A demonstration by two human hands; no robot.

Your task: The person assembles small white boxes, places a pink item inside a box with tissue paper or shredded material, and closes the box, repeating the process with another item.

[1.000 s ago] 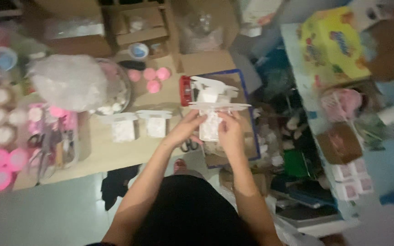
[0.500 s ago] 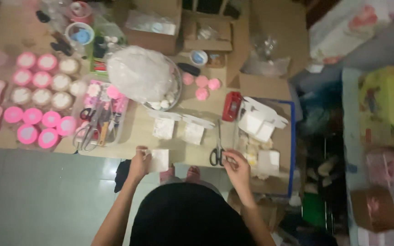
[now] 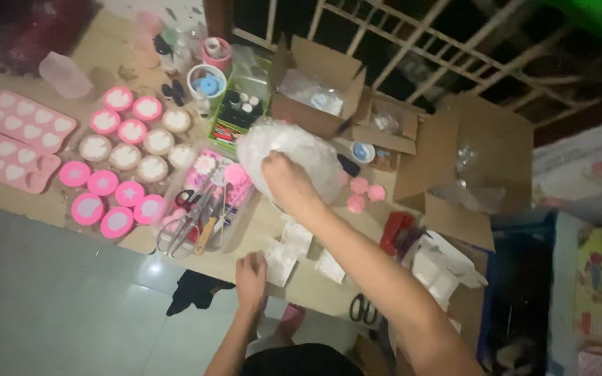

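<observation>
My right hand [image 3: 281, 179] reaches forward over the low wooden table [image 3: 92, 63] and rests on a crumpled clear plastic bag [image 3: 301, 150] that covers a bowl; whether the fingers grip it I cannot tell. My left hand [image 3: 251, 273] is at the table's near edge, its fingers closed on a small white packet [image 3: 279, 262]. Two more small white packets [image 3: 297, 237] [image 3: 330, 266] lie beside it.
Round pink moulds [image 3: 116, 188] and pink heart trays [image 3: 15, 139] fill the left. A clear tray holds scissors and tools [image 3: 196, 219]. Open cardboard boxes [image 3: 318, 87] [image 3: 472, 157] stand at the back. Black scissors [image 3: 362, 308] lie near the edge. Tiled floor lies below.
The view has swung left and closer. My right hand has left the table's near edge and reached forward onto the plastic bag. My left hand stays at the white packet.
</observation>
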